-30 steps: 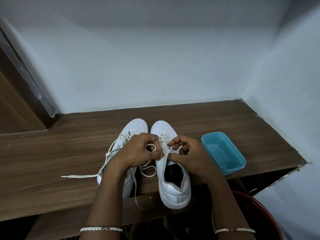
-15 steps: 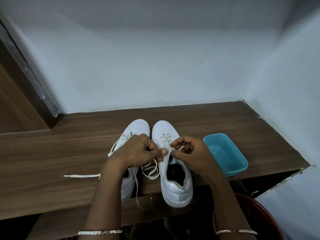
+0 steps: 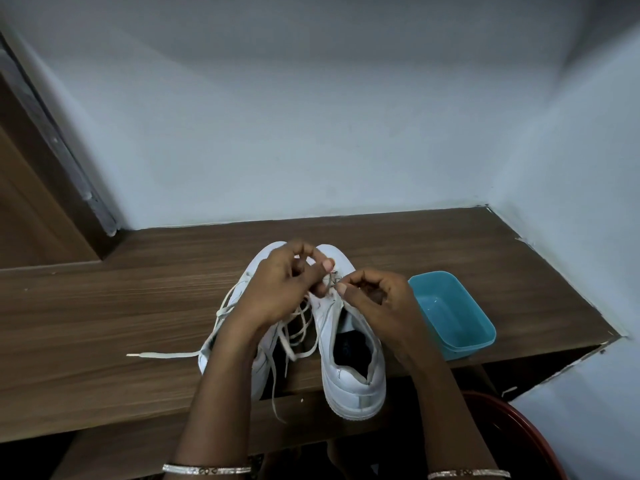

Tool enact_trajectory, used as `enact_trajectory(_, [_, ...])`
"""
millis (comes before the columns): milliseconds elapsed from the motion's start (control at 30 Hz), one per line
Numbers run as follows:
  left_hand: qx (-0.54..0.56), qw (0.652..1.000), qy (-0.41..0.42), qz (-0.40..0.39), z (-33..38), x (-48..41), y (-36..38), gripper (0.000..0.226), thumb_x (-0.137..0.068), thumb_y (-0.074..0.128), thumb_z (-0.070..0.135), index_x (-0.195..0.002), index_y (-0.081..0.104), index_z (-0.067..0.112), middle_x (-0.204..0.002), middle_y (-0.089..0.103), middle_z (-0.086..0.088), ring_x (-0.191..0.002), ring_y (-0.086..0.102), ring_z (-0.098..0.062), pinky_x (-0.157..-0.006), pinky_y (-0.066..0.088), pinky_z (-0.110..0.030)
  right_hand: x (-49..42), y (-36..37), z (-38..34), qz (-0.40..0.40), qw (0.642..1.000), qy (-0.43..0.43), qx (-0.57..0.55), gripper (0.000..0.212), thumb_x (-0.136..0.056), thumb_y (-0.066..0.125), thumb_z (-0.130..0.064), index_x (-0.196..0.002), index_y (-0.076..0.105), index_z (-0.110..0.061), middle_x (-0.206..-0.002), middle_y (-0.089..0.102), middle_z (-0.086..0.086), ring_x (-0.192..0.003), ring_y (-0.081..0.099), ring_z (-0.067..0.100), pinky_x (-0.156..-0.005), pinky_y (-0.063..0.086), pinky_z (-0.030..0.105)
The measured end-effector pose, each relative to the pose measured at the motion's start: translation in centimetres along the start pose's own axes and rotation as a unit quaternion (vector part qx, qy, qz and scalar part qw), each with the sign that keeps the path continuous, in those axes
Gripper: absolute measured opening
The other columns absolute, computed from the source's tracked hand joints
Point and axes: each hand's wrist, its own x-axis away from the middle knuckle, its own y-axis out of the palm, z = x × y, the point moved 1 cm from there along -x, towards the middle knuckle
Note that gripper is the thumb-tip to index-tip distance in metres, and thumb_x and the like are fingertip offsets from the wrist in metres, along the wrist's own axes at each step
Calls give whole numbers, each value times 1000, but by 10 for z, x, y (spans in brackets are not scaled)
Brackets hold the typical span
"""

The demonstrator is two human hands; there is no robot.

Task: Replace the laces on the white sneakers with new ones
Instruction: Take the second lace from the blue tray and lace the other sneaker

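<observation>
1. Where the frame ends at the bottom, a thin metallic left bangle (image 3: 206, 469) and right bangle (image 3: 468, 474) ring the two forearms. A round red-brown basin (image 3: 519, 431) curves through the lower right corner.
2. Right-of-centre sneaker (image 3: 353, 375): smooth white upper, thick flat sole, dark lining. It lies in the lower middle of the frame, toe pointing away, heel projecting past the near edge of the counter (image 3: 104, 306).
3. Left-of-centre sneaker (image 3: 264, 365): same white material, just beside the first and largely covered by the left forearm. Its flat cream slack lace (image 3: 162, 355) trails toward frame left and ends in a stiff tip on the counter. More strands loop between the two sneakers, and one hangs over the near edge.
4. Left hand (image 3: 277, 289): fingers curled, positioned over both toe areas, gripping a lace section (image 3: 333, 276) at the eyelets of the right-of-centre sneaker.
5. Right hand (image 3: 377, 299): fingers curled, thumb and forefinger pinching the same lace section from the opposite side.
6. Teal container (image 3: 464, 349): smooth plastic, rectangular with rounded corners, just right of the right hand.
7. Counter surface: brown wood-grain laminate, matte.
8. Pale matte wall (image 3: 311, 133) fills the upper frame. A brown wooden panel (image 3: 20, 202) occupies the upper left.
</observation>
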Motion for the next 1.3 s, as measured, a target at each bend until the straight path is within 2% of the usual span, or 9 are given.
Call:
enact_trajectory(67, [142, 990, -12, -10, 7, 1, 3, 19, -98, 60, 18, -116, 60, 11, -87, 76, -9, -83, 73, -20, -78, 56, -34, 1, 8, -4, -7, 998, -40, 41, 6, -86, 74, -33, -88, 76, -28, -81, 69, -18, -78, 60, 6, -65, 41, 22])
enact_trajectory(200, [208, 977, 6, -51, 6, 1, 5, 30, -99, 53, 5, -128, 60, 8, -116, 73, -6, -115, 66, -22, -97, 54, -36, 1, 19, -10, -42, 997, -49, 48, 13, -86, 74, -40, -96, 74, -34, -97, 68, -25, -96, 57, -2, -77, 37, 21])
enact_trajectory(400, [226, 973, 16, -48, -4, -4, 4, 36, -98, 51, -5, -130, 61, 8, -122, 70, -4, -112, 67, -15, -79, 54, -21, -1, 18, -10, -65, 997, -6, -37, 7, -87, 76, -23, -93, 75, -19, -88, 75, -6, -86, 70, 6, -74, 50, 16])
enact_trajectory(500, [160, 987, 31, 3, -7, -8, 7, 34, -93, 59, -5, -123, 66, 11, -113, 74, -1, -103, 70, -9, -74, 53, -18, -2, 16, -9, -77, 996, 1, -49, 5, -91, 71, -18, -87, 73, -15, -86, 76, 2, -86, 72, 16, -75, 54, 26])
enact_trajectory(600, [73, 993, 39, 86, -15, -13, 9, 20, -87, 72, 5, -106, 74, 14, -91, 78, 1, -79, 70, -2, -68, 50, -17, 0, 13, -13, -63, 977, 68, -193, 12, -95, 61, -10, -86, 65, -4, -85, 76, 12, -83, 72, 26, -75, 57, 35])
enact_trajectory(767, [-141, 974, 51, 171, -35, -17, 9, 7, -86, 75, 19, -82, 77, 25, -67, 73, 12, -64, 70, -2, -72, 57, -32, -4, -7, -10, 47, 913, 77, -397, 15, -86, 62, -12, -72, 60, -6, -61, 56, -1, -53, 44, 10, -68, 43, 32])
enact_trajectory(1000, [-254, 928, 40, 269, -40, -20, 13, 9, -90, 67, 15, -82, 66, 17, -71, 68, 2, -70, 65, -25, -63, 40, -30, -7, -47, 16, 150, 855, 137, -478, 30, -97, 54, -37, -76, 63, -17, -48, 32, -8, -48, 37, 7, -64, 38, 28])
enact_trajectory(1167, [-262, 917, -3, 300, -39, -20, 16, 5, -91, 62, 11, -89, 65, 9, -79, 70, -9, -78, 64, -33, -65, 34, -31, -4, -65, 20, 203, 804, 114, -547, 28, -101, 49, -38, -90, 67, -20, -56, 36, -8, -51, 38, 6, -60, 41, 22])
enact_trajectory(1300, [-309, 895, 33, 319, -28, -16, 22, 37, -83, 58, 0, -119, 61, 7, -109, 60, -17, -89, 61, -35, -68, 37, -35, -5, -57, 16, 168, 870, 95, -455, 28, -100, 50, -33, -94, 70, -14, -53, 35, -7, -46, 34, 6, -48, 35, 20])
